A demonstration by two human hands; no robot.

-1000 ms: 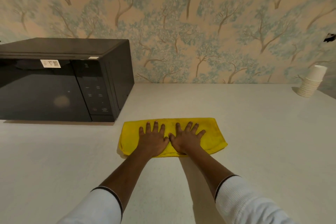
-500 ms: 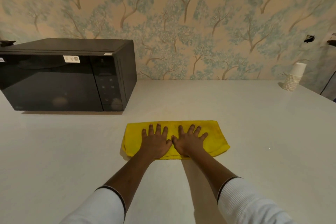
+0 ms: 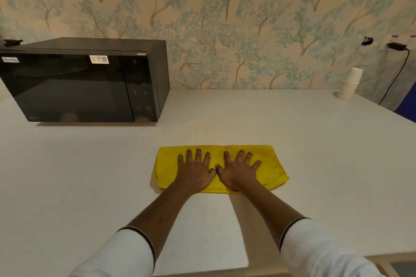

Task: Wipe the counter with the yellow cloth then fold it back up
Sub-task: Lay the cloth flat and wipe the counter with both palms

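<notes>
The yellow cloth (image 3: 221, 167) lies folded into a long flat band on the white counter (image 3: 315, 153), a little right of the middle of the view, its long edges running from 9 o'clock to 3 o'clock. Both hands rest palm-down on top of it. The left hand (image 3: 196, 172) covers the left half, the right hand (image 3: 238, 171) the right half, and the two thumbs touch at the middle of the cloth. On each hand the fingers (image 3: 198, 155) are spread wide and laid flat, pointing toward 12 o'clock — nothing is pinched or gripped, they only press on the fabric. The ends of the cloth stick out past the hands at 9 and at 3 o'clock; the right end looks slightly thicker and rounded.

Both forearms come up from 6 o'clock, bare to the cuffs of white ribbed sleeves (image 3: 315, 247) with a dark trim.

At 10 o'clock from the cloth, well apart from it, a black microwave (image 3: 90, 83) stands on the counter against the wallpaper (image 3: 225, 18) of pale trees. At 2 o'clock, near the far right corner of the counter, stands a stack of white paper cups (image 3: 351, 84), upside down. Behind it a dark cable (image 3: 394, 78) hangs down the wall from a plug — its lower end is out of sight
</notes>
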